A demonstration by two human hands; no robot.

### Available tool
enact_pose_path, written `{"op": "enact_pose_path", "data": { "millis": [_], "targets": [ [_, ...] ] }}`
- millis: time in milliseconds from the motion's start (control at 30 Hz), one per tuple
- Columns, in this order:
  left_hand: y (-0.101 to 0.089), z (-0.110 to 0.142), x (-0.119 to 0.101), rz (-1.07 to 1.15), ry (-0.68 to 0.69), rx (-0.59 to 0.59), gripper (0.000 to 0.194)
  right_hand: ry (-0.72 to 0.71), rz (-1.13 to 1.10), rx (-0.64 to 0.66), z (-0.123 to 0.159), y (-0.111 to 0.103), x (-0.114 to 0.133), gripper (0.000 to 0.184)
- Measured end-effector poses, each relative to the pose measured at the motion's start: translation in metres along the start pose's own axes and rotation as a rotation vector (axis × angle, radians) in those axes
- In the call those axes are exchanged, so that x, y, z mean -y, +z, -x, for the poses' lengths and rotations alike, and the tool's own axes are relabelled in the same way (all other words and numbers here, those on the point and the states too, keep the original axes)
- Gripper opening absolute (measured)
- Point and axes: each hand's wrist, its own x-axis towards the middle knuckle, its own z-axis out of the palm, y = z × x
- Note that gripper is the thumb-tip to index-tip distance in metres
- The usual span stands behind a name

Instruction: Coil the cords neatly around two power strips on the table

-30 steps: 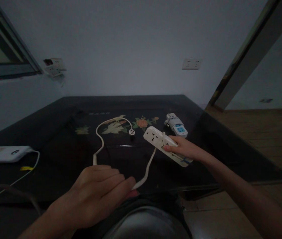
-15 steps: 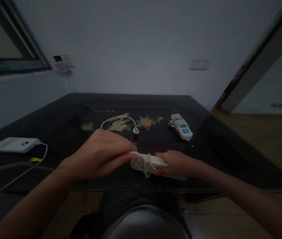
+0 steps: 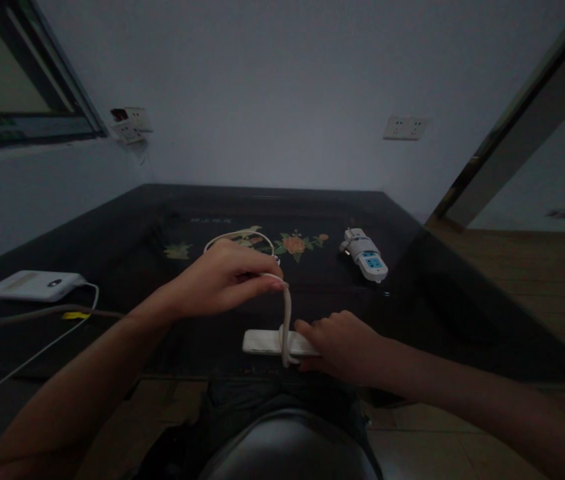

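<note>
Near the front edge of the black table, my right hand grips the right end of a white power strip. The strip lies roughly level, and its right end is hidden by the fingers. A pale cord loops around the strip's middle and rises to my left hand. That hand is closed, pinching the cord between thumb and fingers above the strip. Behind it the cord's free part curves across the table; its plug is mostly covered by my fingers.
A second power strip, wrapped in its own cord, lies at the right back. To the left are a white device with a thin cable, a thicker grey cable and a yellow tag. Wall sockets sit behind.
My left hand has left the strip's left end and lifted with the cord, pulling it up from the strip. The strip has turned and its socket face no longer shows.
</note>
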Motion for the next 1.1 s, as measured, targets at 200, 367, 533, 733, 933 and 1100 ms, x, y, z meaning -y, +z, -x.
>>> {"op": "enact_pose_path", "data": {
  "millis": [200,367,533,733,933,1100],
  "targets": [
    [0.001,-0.009,0.008,0.118,-0.057,0.067,0.026,-0.035,0.010,-0.049,0.003,-0.002,0.011,0.037],
    [0.001,-0.017,0.005,0.172,-0.064,0.061,0.027,-0.009,-0.059,-0.037,-0.004,-0.002,0.008,0.043],
    [0.002,-0.018,-0.007,0.187,-0.032,0.072,0.026,-0.049,-0.274,0.065,-0.009,-0.002,-0.001,0.047],
    [0.004,-0.020,-0.001,0.233,-0.058,0.000,0.023,-0.035,-0.249,0.059,0.001,-0.001,0.005,0.054],
    [0.011,-0.023,0.024,0.433,-0.136,-0.028,0.031,-0.153,-0.272,-0.033,0.017,-0.014,0.013,0.044],
    [0.022,-0.020,0.043,0.580,-0.164,-0.069,0.045,-0.147,-0.227,-0.162,0.031,-0.035,0.010,0.026]
  ]
}}
